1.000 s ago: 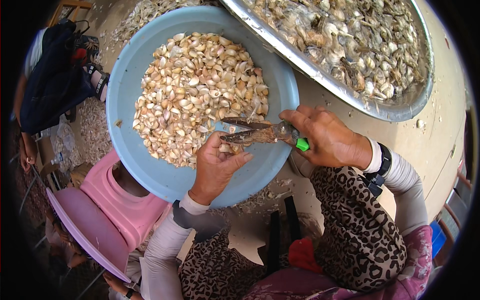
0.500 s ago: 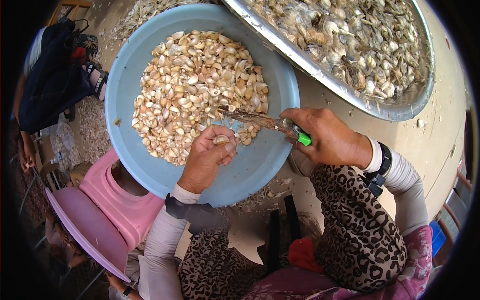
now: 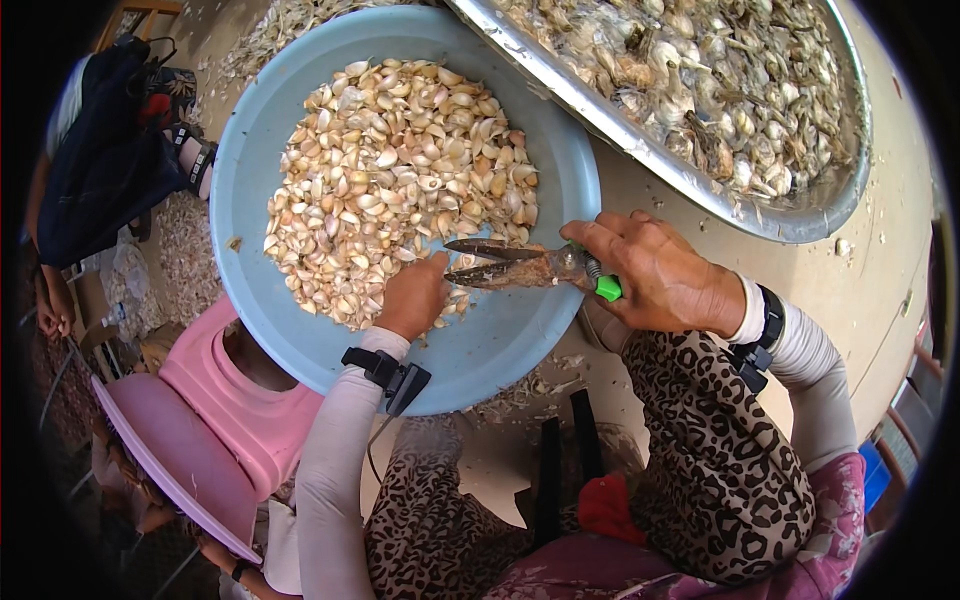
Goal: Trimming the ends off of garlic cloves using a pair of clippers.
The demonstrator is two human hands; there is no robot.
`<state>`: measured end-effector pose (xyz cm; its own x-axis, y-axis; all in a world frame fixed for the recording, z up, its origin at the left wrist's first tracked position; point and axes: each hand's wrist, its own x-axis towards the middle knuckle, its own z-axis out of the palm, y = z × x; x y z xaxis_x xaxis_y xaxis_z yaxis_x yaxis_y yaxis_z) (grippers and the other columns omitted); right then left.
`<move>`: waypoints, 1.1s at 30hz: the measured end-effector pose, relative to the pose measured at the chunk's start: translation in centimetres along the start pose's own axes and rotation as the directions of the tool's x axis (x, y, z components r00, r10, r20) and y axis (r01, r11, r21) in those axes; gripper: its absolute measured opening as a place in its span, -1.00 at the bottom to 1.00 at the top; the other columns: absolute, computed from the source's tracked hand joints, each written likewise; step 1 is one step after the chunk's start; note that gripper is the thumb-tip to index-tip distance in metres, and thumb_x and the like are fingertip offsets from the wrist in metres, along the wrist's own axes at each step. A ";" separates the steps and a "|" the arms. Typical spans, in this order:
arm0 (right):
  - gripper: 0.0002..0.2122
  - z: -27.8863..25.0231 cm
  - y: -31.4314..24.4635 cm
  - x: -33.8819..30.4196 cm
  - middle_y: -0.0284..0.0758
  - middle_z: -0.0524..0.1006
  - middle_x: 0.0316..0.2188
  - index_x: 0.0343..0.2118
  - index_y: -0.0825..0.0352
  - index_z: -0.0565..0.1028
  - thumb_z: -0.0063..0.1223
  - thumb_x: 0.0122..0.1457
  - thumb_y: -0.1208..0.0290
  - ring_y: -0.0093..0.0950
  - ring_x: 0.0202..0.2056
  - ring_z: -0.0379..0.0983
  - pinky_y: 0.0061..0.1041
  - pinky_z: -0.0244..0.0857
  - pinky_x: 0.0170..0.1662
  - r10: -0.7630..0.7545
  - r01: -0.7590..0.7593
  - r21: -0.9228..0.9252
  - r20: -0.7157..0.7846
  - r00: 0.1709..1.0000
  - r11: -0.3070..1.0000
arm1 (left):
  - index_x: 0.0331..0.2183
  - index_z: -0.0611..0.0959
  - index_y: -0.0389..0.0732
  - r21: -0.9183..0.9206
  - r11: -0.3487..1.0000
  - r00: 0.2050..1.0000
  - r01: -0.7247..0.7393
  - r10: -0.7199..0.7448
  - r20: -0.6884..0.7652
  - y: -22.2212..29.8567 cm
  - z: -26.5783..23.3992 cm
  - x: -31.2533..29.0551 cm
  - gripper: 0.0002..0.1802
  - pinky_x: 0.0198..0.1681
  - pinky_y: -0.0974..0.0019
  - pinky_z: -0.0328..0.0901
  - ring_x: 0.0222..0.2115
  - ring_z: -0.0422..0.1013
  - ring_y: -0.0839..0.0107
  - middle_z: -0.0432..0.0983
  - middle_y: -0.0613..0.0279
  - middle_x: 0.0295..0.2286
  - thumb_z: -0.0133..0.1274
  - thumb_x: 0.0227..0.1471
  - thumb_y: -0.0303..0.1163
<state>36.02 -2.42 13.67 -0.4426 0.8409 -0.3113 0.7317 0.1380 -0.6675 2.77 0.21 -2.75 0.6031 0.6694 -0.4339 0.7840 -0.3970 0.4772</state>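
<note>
My right hand [image 3: 655, 270] grips a pair of pruning shears [image 3: 520, 268] with a green handle end and dirty, rusty blades. Their blades are spread apart and point left over the light blue basin [image 3: 232, 200]. Just at the blade tips is my left hand [image 3: 413, 297], back upward and fingers curled in; whatever it holds is hidden under it. Below both hands, a heap of loose garlic cloves [image 3: 375, 170] covers much of the basin's bottom, most with pale or pinkish skins.
A large metal basin [image 3: 650, 170] of wet-looking, dirty garlic stands at the upper right, against the blue one. On the left is a pink plastic stool [image 3: 225, 400]. Another person's hand [image 3: 55, 305] shows at the far left. Garlic skins litter the floor.
My left hand has turned from palm up, with a garlic clove in its fingers, to back up beside the blade tips. The shears have gone from closed to spread.
</note>
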 end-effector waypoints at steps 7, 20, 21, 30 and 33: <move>-0.57 0.0 0.2 -0.3 -0.11 0.53 -0.32 0.01 0.38 0.42 0.23 0.05 0.45 -0.06 -0.33 0.50 -0.19 0.37 -0.20 -0.025 0.024 -0.048 -0.010 1.000 0.999 | -0.31 0.56 -0.25 0.088 0.983 0.987 -0.159 0.157 0.027 -0.6 0.0 0.6 -0.81 -0.30 0.02 0.42 -0.35 0.54 0.00 0.58 -0.03 -0.42 0.13 -0.04 -0.46; -0.43 0.2 0.8 -0.6 -0.18 0.46 -0.32 0.10 0.35 0.35 0.25 -0.04 0.45 -0.14 -0.31 0.47 -0.20 0.30 -0.11 -0.045 0.040 -0.096 -0.054 0.998 0.995 | -0.02 0.52 -0.17 -0.854 -0.474 0.954 0.215 -0.084 0.287 5.7 -6.2 -0.6 -0.70 -0.35 0.44 0.30 -0.26 0.44 0.55 0.56 0.28 -0.23 0.08 0.20 -0.45; -0.42 0.1 0.7 -0.5 -0.19 0.45 -0.33 0.10 0.36 0.35 0.26 -0.05 0.46 -0.16 -0.32 0.47 -0.22 0.28 -0.12 -0.055 0.048 -0.126 -0.056 0.997 0.991 | -0.01 0.51 -0.17 -0.836 -0.509 0.964 0.206 -0.040 0.261 6.3 -6.8 -0.8 -0.69 -0.35 0.44 0.30 -0.25 0.44 0.55 0.56 0.28 -0.22 0.08 0.20 -0.45; -0.35 -0.3 -0.1 0.0 -0.26 0.41 -0.36 0.11 0.40 0.36 0.30 -0.15 0.50 -0.26 -0.35 0.45 -0.30 0.20 -0.17 -0.113 0.092 -0.284 -0.060 0.992 0.954 | -0.01 0.49 -0.12 -0.730 -0.650 0.972 0.211 0.062 0.226 10.4 -8.2 -2.2 -0.64 -0.37 0.41 0.23 -0.31 0.38 0.46 0.52 0.25 -0.15 0.11 0.15 -0.47; -0.34 -0.5 -0.3 0.0 -0.26 0.41 -0.36 0.11 0.40 0.36 0.30 -0.17 0.50 -0.27 -0.35 0.45 -0.31 0.19 -0.17 -0.103 0.083 -0.292 -0.054 0.993 0.953 | -0.01 0.49 -0.11 -0.704 -0.680 0.974 0.206 0.074 0.213 10.9 -8.0 -2.5 -0.61 -0.37 0.39 0.22 -0.31 0.35 0.40 0.51 0.21 -0.14 0.13 0.11 -0.49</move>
<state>36.08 -2.19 14.16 -0.4868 0.8492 -0.2045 0.8120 0.3537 -0.4643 8.62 -0.75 9.69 0.6769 0.4890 -0.5502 -0.5125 0.8496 0.1245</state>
